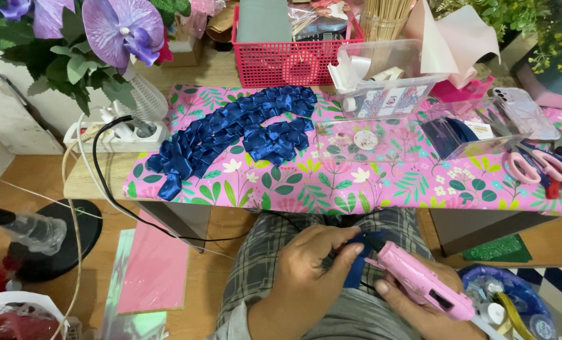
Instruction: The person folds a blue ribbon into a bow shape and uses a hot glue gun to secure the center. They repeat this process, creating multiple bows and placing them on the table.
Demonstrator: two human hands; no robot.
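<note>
Head view: a dark blue ribbon piece (358,261) is held over the lap and met by a pink glue gun (422,281)

The ribbon piece, satiny and folded, is pinched in the fingers of the left hand (309,267), with only a narrow strip shown below the fingertips. The glue gun is gripped by the right hand (419,308), its nozzle touching the ribbon's upper end. On the floral pink table (381,182) beyond the knees, a heap of matching folded blue ribbons (237,132) is laid, with pink-handled scissors (539,165) well apart to the right
</note>
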